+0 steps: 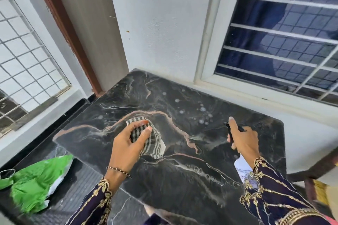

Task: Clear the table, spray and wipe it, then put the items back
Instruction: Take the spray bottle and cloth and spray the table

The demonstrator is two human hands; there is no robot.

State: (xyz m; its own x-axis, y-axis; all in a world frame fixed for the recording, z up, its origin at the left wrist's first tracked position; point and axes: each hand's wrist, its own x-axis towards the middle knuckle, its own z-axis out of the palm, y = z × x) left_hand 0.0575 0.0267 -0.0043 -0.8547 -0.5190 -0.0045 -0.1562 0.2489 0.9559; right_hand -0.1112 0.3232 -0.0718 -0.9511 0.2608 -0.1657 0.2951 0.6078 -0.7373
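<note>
Checked cloth (151,142) is pinched by the left hand (128,144), spray bottle (242,167) gripped by the right hand (245,142) (tabletop (182,179) streaks risked if droplets (202,109) dry).

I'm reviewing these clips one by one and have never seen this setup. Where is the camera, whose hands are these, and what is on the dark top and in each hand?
There is no machine here. These are a person's two bare hands, and the single picture comes from a wide-angle camera worn on the head, looking forward and down, which is why the walls bend.

The left hand holds a crumpled checked cloth over the table, a dark marble top set in a corner below a barred window. The right hand has its grip on a spray bottle with a white body and a black nozzle. A faint mist seems to leave the nozzle towards the stone.

Pale droplets dot the top near the window. A green bag lies lower down on the left.
</note>
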